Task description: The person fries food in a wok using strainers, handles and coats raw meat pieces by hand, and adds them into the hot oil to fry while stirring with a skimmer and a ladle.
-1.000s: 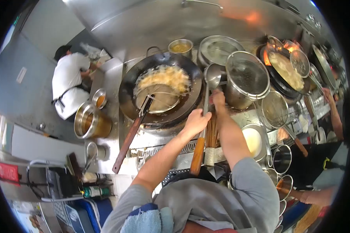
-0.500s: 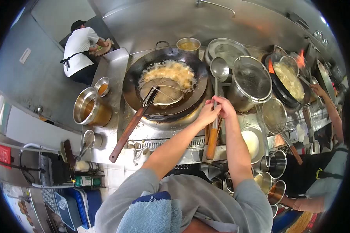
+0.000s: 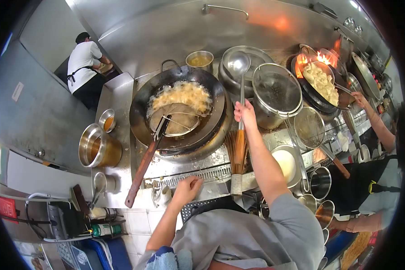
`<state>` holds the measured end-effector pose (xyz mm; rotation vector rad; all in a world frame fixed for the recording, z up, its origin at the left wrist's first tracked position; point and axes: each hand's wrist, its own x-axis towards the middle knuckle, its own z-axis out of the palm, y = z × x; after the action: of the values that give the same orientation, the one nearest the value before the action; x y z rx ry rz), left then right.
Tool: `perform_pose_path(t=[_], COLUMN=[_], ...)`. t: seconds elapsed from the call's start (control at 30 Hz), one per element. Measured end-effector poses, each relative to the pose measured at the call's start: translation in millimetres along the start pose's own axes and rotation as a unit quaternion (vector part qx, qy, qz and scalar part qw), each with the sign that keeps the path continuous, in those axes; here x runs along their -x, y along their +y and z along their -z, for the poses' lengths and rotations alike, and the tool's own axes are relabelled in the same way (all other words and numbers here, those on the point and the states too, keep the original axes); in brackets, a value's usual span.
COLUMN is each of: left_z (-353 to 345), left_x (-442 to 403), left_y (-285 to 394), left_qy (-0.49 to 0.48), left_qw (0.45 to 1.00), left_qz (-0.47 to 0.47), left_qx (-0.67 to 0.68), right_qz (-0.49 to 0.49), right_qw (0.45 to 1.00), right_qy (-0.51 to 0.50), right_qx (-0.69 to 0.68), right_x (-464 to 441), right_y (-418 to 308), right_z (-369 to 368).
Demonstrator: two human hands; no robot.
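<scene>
My right hand [image 3: 245, 113] is closed around the handle of a metal ladle [image 3: 237, 64], whose bowl is over a covered-looking round metal pan [image 3: 262, 56]. Near the stove's front edge, my left hand [image 3: 186, 191] has its fingers curled, and nothing shows in them. Ahead of it, a large wok [image 3: 139, 108] holds pale golden food [image 3: 180, 95] bubbling in oil. A wire mesh skimmer [image 3: 177, 119] lies in the wok, its wooden handle [image 3: 141, 173] sticking out over the front. Below my right hand stands a bamboo wok brush [image 3: 236, 155].
A sieve [image 3: 277, 87] sits atop a pot, right of the ladle. Farther right, flames [image 3: 327, 58] rise by another wok, where a co-worker's hand [image 3: 360, 100] grips a skimmer of pale food. Metal pots [image 3: 99, 146] stand left. Another person [image 3: 83, 67] bends over at back left.
My left hand has left the ladle handle and dropped toward the stove's front edge. My right hand has moved the ladle farther forward. Flames at the right wok have grown.
</scene>
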<state>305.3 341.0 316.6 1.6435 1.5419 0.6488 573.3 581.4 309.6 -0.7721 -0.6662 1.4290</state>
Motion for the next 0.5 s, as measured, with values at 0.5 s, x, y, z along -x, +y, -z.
perform_pose_path(t=[0.5], left_z=[19.8], left_x=[47.3], left_y=[-0.6], left_qy=[0.075], left_qw=[0.996], left_qz=[0.035], left_qx=[0.035], right_qz=[0.013], right_qw=[0.967], right_qy=[0.125], right_qx=[0.222], right_x=[-146.4], right_y=[13.8], right_z=[26.8])
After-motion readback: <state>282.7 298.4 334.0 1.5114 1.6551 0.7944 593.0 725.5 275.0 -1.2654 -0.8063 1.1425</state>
